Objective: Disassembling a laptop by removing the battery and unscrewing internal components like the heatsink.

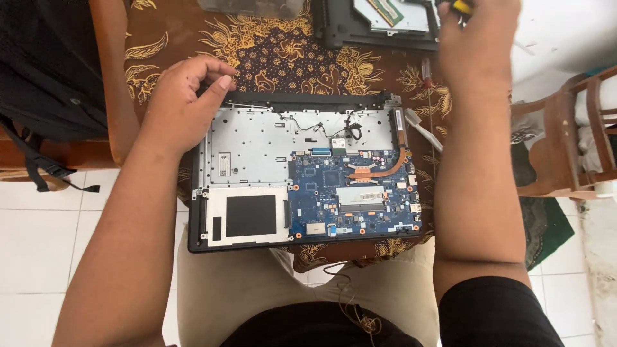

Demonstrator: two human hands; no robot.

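Home room, makeshift repair spot. Batik tablecloth (283, 58) over small table, white floor tiles (38, 238), wooden chair (572, 141) at right, black bag (51, 71) at left, opened laptop (308, 173) on cloth.

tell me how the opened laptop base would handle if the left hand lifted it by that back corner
The laptop base would probably feel stiff yet somewhat flexy, being a wide, thin shell. The exposed blue circuit board and thin black wires look fragile. It overhangs the table edge toward the lap, so it could tip.
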